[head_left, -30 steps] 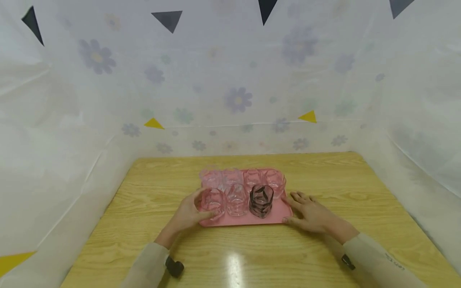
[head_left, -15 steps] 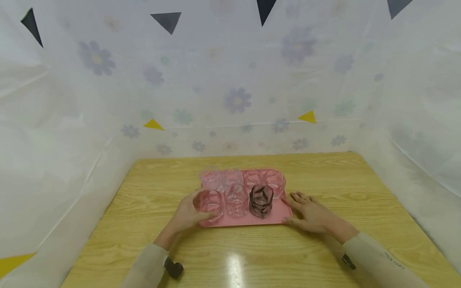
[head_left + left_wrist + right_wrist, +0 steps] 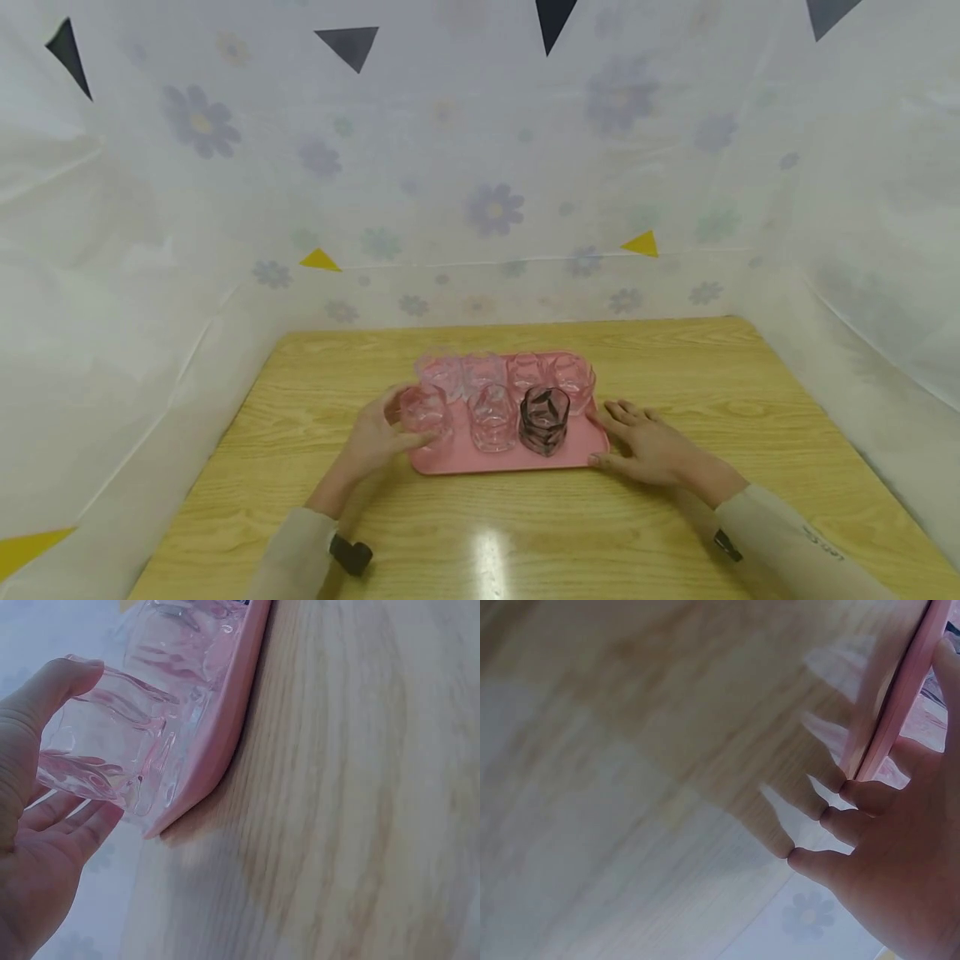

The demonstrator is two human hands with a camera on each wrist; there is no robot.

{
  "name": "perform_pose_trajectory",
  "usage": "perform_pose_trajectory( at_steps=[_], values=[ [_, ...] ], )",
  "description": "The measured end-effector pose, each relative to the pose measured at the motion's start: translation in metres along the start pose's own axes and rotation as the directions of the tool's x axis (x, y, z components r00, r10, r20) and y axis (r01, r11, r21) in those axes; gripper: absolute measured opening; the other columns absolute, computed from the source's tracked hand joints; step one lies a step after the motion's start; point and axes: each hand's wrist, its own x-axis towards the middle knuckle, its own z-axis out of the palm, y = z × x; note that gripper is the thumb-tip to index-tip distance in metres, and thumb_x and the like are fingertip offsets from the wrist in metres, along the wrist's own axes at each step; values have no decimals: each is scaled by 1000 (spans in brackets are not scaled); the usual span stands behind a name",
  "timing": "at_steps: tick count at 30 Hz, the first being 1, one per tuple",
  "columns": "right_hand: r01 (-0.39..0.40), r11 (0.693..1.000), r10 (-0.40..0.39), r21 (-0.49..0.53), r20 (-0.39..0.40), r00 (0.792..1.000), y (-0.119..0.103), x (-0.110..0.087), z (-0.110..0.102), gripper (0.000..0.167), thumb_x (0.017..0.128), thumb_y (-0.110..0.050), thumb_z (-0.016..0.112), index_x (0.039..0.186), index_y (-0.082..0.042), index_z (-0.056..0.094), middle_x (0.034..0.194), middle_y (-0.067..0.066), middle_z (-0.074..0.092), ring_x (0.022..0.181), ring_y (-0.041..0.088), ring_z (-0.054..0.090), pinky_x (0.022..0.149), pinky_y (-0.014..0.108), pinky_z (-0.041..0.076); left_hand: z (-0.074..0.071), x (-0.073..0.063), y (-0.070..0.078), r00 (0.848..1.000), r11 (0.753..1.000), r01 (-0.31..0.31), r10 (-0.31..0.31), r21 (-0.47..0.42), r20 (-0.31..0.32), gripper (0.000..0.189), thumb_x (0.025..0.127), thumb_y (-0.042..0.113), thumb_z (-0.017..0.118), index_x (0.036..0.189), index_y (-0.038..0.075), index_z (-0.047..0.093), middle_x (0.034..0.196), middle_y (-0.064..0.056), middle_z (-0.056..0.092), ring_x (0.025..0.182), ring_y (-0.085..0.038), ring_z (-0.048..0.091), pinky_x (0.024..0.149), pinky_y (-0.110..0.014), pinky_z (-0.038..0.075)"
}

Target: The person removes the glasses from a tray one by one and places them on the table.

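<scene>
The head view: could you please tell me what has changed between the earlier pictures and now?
The left hand has moved to the person's left and slightly up in the picture, together with the clear glass it was already holding. The gap to the neighbouring glass has widened. The dark glass, the pink tray and the right hand at its right edge stayed as they were.

We make out one short line of dark lettering (image 3: 822, 545) on the person's right sleeve (image 3: 787, 533), running along the forearm; it is too small and blurred for us to read a word.
</scene>
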Motion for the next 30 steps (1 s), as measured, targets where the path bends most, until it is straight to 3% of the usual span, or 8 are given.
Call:
perform_pose_trajectory(
  at_steps=[5, 9, 11, 17, 23, 28, 30],
  values=[
    [3, 1000, -3, -5, -4, 1000, 1, 0, 1, 84, 100, -69, 55, 164, -16, 40, 165, 29, 37, 154, 52, 32, 121, 76, 25, -13, -2, -1, 1000, 1000, -7, 7, 20, -14, 77, 82, 17, 93, 148, 7, 56, 142, -20, 63, 130, -40, 63, 101, -41, 59],
    [5, 1000, -5, -5, -8, 1000, 1, 0, 2, 84, 100, -69, 55, 164, -16, 40, 165, 29, 37, 154, 52, 32, 121, 76, 25, -24, -3, -4, 999, 999, 0, 2, 51, -36, 72, 84, 21, 91, 147, 9, 57, 140, -20, 63, 127, -39, 64, 91, -27, 58],
    [7, 1000, -7, -5, -9, 1000, 2, 0, 2, 84, 100, -69, 55, 164, -16, 40, 165, 29, 37, 154, 52, 32, 121, 76, 25, -29, -3, -6, 999, 998, -1, 4, 68, -52, 72, 86, 22, 90, 147, 7, 57, 140, -20, 63, 126, -40, 64, 90, -29, 58],
    [2, 1000, -2, -4, -1, 1000, 1, 0, 1, 85, 100, -70, 55, 164, -15, 40, 165, 29, 37, 155, 52, 32, 121, 76, 25, -46, -4, -11, 996, 995, 21, -12, 99, -90, 78, 88, 26, 88, 153, 5, 50, 147, -19, 61, 133, -41, 61, 102, -46, 57],
    [2, 1000, -2, -3, 4, 1000, -2, 1, -2, 85, 100, -70, 55, 164, -15, 40, 165, 29, 37, 154, 52, 32, 121, 75, 26, -63, -1, -18, 989, 991, 57, -39, 120, -144, 81, 89, 29, 87, 156, 5, 47, 148, -21, 60, 135, -42, 60, 95, -30, 57],
    [2, 1000, -1, -8, 8, 1000, -1, 0, -1, 85, 100, -70, 55, 164, -16, 40, 165, 28, 37, 155, 51, 32, 121, 76, 26, -79, -1, -23, 982, 985, 80, -52, 150, -182, 84, 92, 30, 84, 159, 3, 42, 153, -21, 57, 138, -45, 57, 102, -43, 56],
    [1, 1000, -1, -8, 8, 1000, -1, 0, -1, 85, 100, -70, 55, 164, -16, 40, 165, 28, 37, 155, 51, 32, 121, 76, 26, -85, -1, -24, 978, 984, 102, -72, 148, -198, 86, 93, 31, 83, 161, 3, 39, 156, -21, 54, 140, -46, 54, 103, -42, 55]
  ],
)
